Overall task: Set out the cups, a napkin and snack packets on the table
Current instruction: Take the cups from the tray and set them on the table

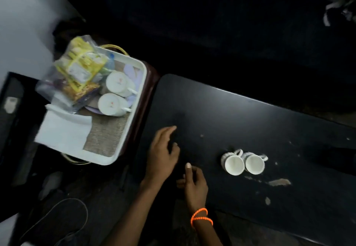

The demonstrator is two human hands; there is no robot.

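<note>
Two cups (243,162) standing upright together on the table (212,111); we are hovering left hand (162,155) and right hand (194,185), fingers loose and empty, likely toward the tray (125,130) holding two more cups (115,93), napkin (63,132), snack packets (77,70).

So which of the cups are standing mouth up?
The two cups on the black table, at and, show open mouths; the two in the tray are upside down.

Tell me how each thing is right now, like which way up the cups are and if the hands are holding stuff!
Two white ceramic cups on the black table: upright, empty, touching.
Two white ceramic cups in the white plastic tray: upside down.
Clear bag of yellow snack packets: in the tray, leaning over its edge.
White paper napkin: flat, overhanging the tray.
Left hand: open, empty.
Right hand: open, empty.
</note>
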